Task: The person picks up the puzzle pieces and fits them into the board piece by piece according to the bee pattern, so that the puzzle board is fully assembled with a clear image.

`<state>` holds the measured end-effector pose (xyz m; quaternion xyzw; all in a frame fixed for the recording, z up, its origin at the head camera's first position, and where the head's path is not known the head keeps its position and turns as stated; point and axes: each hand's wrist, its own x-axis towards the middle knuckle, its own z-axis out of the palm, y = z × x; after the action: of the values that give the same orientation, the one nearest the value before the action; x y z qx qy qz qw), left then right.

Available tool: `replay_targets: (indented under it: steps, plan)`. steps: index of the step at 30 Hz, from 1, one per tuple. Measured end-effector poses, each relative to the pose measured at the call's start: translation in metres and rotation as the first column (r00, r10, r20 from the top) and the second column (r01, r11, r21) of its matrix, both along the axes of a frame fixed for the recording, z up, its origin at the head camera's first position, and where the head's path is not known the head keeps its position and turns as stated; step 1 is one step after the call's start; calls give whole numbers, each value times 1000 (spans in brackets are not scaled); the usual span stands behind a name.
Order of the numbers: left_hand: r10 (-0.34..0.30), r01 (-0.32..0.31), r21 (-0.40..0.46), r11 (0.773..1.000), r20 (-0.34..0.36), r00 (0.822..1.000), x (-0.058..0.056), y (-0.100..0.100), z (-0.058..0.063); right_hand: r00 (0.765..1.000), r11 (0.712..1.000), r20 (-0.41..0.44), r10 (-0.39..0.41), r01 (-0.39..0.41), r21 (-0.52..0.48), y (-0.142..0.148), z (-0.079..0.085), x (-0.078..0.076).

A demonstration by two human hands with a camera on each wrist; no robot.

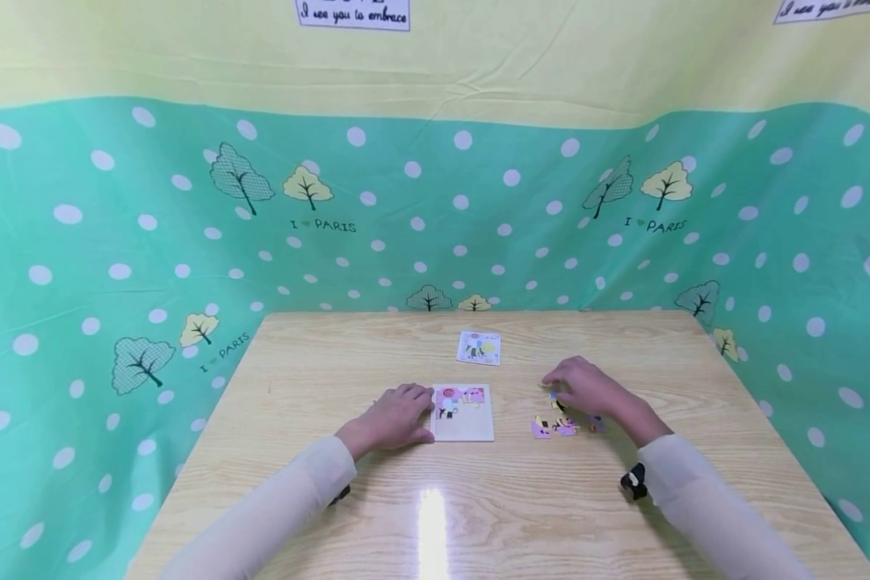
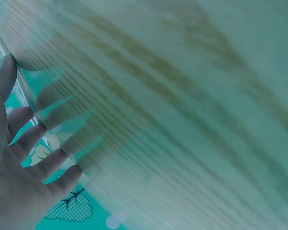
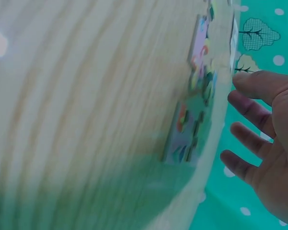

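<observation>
A puzzle board [image 1: 471, 425] lies on the table with several pink and white pieces [image 1: 448, 395] set along its top and left side. My left hand [image 1: 399, 415] rests at the board's left edge, thumb by the near corner and fingertips by the far one. In the left wrist view the left fingers [image 2: 53, 165] are spread and touch down on the surface. My right hand [image 1: 587, 391] hovers over a group of loose puzzle pieces [image 1: 541, 427] right of the board. The right wrist view shows its fingers [image 3: 249, 112] apart and relaxed, above the loose pieces [image 3: 182, 132].
A square picture card [image 1: 478, 348] with a bee-like drawing lies behind the board. The wooden table [image 1: 319, 354] is bordered by a green dotted cloth [image 1: 377, 201] at the back and sides. Dark wrist devices [image 1: 634, 482] show under the sleeves.
</observation>
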<state>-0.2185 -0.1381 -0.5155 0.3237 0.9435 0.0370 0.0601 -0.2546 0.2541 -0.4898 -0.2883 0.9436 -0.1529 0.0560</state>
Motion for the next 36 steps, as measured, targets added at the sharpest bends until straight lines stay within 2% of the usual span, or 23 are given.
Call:
replay_targets:
  steps: [13,19,36]
  plan:
    - [-1,1,-12,1000,7,1000,0,0,1,1000,999,8,22,-22,35,13,-10,4]
    - [0,0,-10,1000,11,1000,-1,-1,-1,1000,1000,24,1,-2,25,12,-12,3]
    - [-1,1,-13,1000,11,1000,0,0,1,1000,1000,-1,17,-17,-5,13,-10,-1]
